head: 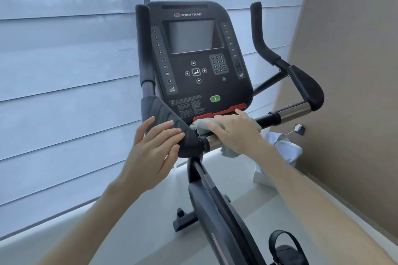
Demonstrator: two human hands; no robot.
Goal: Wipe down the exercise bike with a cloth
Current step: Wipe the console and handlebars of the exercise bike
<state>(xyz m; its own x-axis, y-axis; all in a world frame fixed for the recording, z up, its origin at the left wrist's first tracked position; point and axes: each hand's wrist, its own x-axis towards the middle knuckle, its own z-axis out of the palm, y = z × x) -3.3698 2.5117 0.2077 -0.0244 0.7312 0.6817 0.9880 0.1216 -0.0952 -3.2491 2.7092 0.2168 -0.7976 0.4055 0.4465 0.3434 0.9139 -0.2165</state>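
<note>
**Mid-job at the handlebars:** A person wipes down a black upright exercise bike [215,211] that stands before a blind-covered window. The right hand [234,133] grips a pale grey-green cloth [229,152]. Its fingers [212,124] are curled over the fabric and press it onto the black-and-chrome handlebar crossbar [295,110], just below the red plastic lip [219,112] at the bottom edge of the black console panel [193,88].

The cloth bunches out at the left of that hand and hangs beneath the bar. The left hand [155,148] holds nothing. Its fingers lie straight and relaxed across the black moulded pad [165,118] at the left end of the crossbar, apparently to steady the machine.

No streaks or damp patches show on any part, so what has already been cleaned cannot be read from the surfaces. Going by where the cloth sits, the work appears to be at the middle of the crossbar. The following are all untouched by the cloth now:
- the chrome sleeve and padded right end of the bar
- the curved black foam grip [260,36] rising on the right
- the console's grey screen [192,36] and keypad
- the slanting frame
- the strapped black pedal [282,241] at the bottom edge of view

Something crumpled and white [280,146] lies on the floor by the beige wall, too blurred to identify.
</note>
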